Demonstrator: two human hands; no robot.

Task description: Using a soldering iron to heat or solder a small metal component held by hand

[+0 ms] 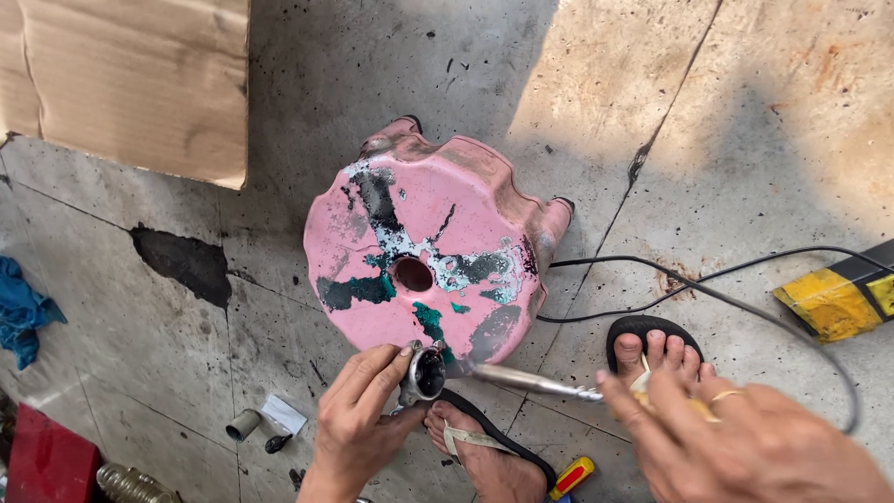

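Observation:
My left hand [358, 419] grips a small round metal part [424, 374] with a dark opening, held at the near edge of a worn pink plastic stool [428, 247]. My right hand [736, 442] holds a long metal tool by its yellowish handle; the shiny shaft [526, 380] points left and its tip touches the metal part. A ring shows on one finger of that hand. The stool has a round hole in the middle of its seat and patches of green and black paint. My two feet in black sandals [652, 349] rest on the floor beneath the hands.
A black cable [708, 293] loops across the stained concrete floor on the right, toward a yellow and black box [838, 298]. Cardboard [140, 84] lies at top left, a blue rag [23, 312] at left. A small cylinder [244, 426] and a screwdriver handle [570, 477] lie near.

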